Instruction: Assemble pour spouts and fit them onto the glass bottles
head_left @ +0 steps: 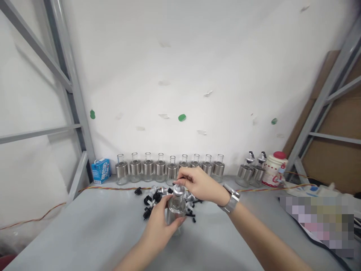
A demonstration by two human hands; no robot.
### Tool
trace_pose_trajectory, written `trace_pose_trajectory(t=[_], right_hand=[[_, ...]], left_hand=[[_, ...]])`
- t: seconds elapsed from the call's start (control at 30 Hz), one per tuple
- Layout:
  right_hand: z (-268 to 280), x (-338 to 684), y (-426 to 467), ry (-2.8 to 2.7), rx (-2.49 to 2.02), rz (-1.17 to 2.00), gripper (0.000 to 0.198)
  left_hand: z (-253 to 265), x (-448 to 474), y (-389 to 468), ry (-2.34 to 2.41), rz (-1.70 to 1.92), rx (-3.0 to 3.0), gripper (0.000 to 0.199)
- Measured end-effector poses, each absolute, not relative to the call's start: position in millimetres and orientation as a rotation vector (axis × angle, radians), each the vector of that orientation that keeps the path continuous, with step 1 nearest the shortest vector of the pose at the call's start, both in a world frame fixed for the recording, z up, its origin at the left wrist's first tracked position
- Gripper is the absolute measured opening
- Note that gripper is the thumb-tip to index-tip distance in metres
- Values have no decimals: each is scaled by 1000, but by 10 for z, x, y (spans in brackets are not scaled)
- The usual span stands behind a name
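Observation:
My left hand (163, 222) is wrapped round a glass bottle (177, 207) with a metal band, which stands upright in front of me. On the bottle's neck sits a silver pourer cap (178, 190). The fingers of my right hand (194, 184) are closed at the top of this cap; the fingertips partly hide it. Behind and beside the bottle lies a loose pile of black and silver pourer parts (156, 196), partly covered by my hands.
Along the wall stands a row of several open glass bottles (148, 167). Two bottles with pourers (246, 173) stand at the right beside a white and red jar (275, 169). A blue carton (100, 171) is at the left. A red and yellow cable (118, 188) crosses the table.

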State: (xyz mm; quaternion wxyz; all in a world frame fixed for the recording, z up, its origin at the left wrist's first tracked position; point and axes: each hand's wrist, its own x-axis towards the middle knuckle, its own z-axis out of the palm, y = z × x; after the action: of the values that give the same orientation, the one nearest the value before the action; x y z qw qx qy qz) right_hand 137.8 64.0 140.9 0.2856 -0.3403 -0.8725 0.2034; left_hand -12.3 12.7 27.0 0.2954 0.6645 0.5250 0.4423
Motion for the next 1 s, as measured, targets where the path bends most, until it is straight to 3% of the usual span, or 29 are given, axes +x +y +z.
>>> trace_pose_trajectory(t=[0.7, 0.8, 0.87, 1.0], right_hand=[[1286, 1307, 534, -2262, -963, 519, 15], [1187, 1335, 448, -2135, -958, 525, 12], [1057, 1368, 375, -2023, -1026, 499, 22], [669, 1381, 189, -1877, -1187, 456, 61]], left_hand=[[309, -103, 132, 1364, 1194, 1823, 40], [229, -109, 139, 1443, 1234, 1813, 47], [149, -115, 144, 1453, 1240, 1817, 62], [46, -103, 126, 1335, 1130, 1847, 73]])
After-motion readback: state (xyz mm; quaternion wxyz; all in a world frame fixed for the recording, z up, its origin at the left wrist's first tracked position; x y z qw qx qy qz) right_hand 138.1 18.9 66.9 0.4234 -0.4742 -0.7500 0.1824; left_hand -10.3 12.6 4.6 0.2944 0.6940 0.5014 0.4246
